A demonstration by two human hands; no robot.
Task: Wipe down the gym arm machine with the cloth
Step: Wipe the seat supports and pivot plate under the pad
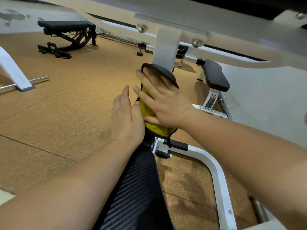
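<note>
A yellow cloth (pixel 146 105) with a black edge lies over the far end of the machine's black textured pad (pixel 137 188), which runs from the bottom centre up the middle. My right hand (pixel 159 98) lies flat on the cloth with straight, spread fingers, pressing it against the pad. My left hand (pixel 126 117) rests with straight fingers against the pad's left side, touching the cloth's edge. The white frame of the arm machine (pixel 214 165) curves below right, and its white upright (pixel 166 45) rises just behind the cloth.
A white beam (pixel 182 22) with bolts crosses overhead. A black adjustable bench (pixel 66 35) stands at the back left. A white bench with a black seat (pixel 216 75) is at the right. A white leg and steel bar (pixel 18 75) sit at the left on the brown floor.
</note>
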